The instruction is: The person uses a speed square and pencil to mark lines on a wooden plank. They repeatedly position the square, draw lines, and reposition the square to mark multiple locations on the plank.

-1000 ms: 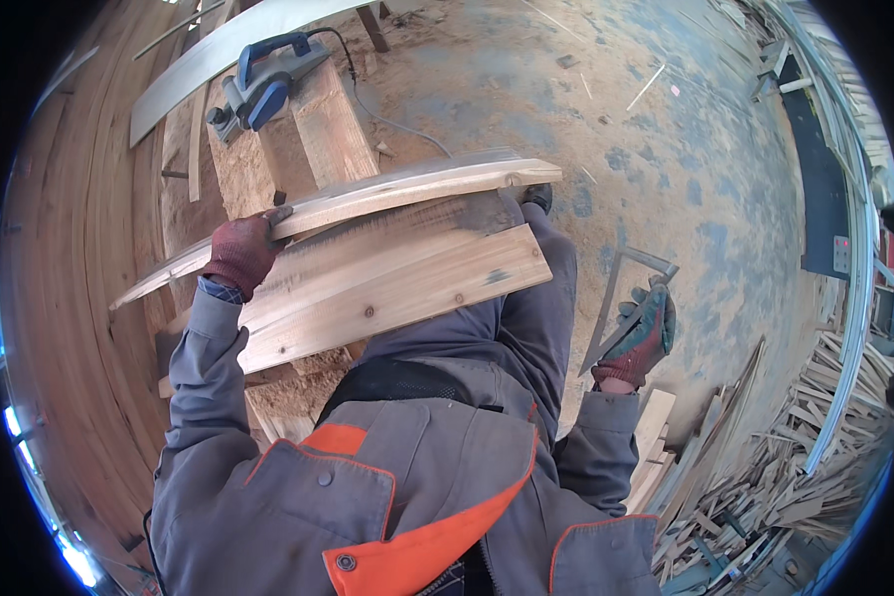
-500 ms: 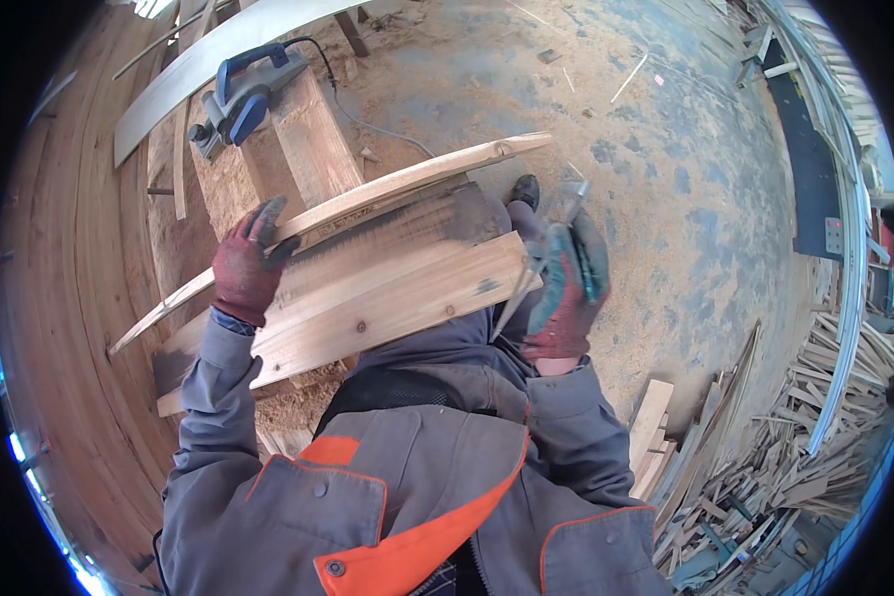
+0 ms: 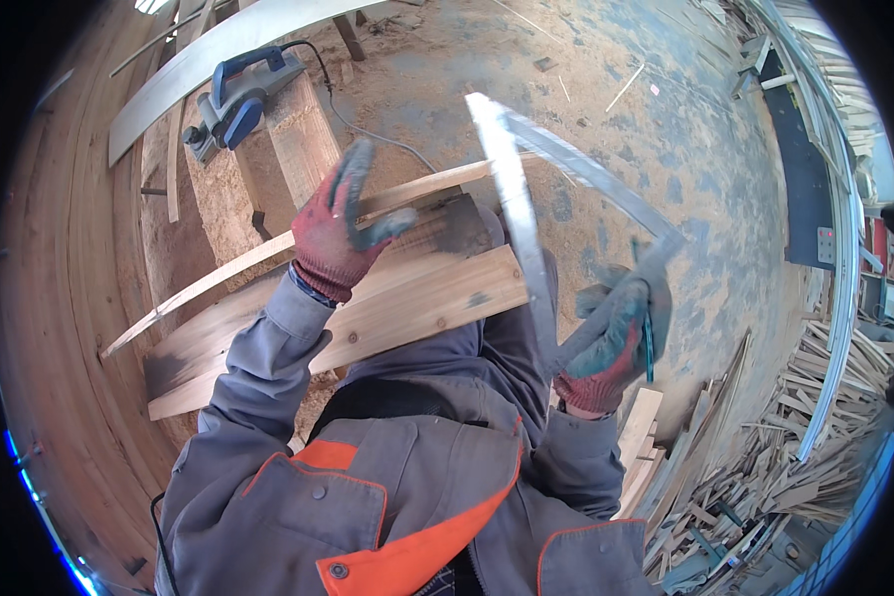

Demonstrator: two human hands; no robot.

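My right hand (image 3: 614, 343), in a red and green glove, is closed around a metal triangular square (image 3: 512, 174), held up at the right of the boards and blurred by motion. A thin teal pencil-like stick (image 3: 650, 348) also sticks out of that hand. My left hand (image 3: 340, 238), in a matching glove, is raised with thumb and fingers apart, holding nothing. Below it lies a pale wide board (image 3: 432, 303) with knots and a dark stain, just above my lap. A narrow wooden strip (image 3: 209, 281) stands along the board's far side, partly hidden by my left hand.
A blue and grey electric planer (image 3: 243, 104) rests on timber at the far left, its cord (image 3: 372, 127) trailing right. Long planks (image 3: 79, 258) fill the left side. Sawdust covers the floor (image 3: 606, 79). Scrap wood (image 3: 765, 477) is heaped at the lower right.
My left hand has let go of the strip and lifted to the right. My right hand has moved right and turned the square up into view.
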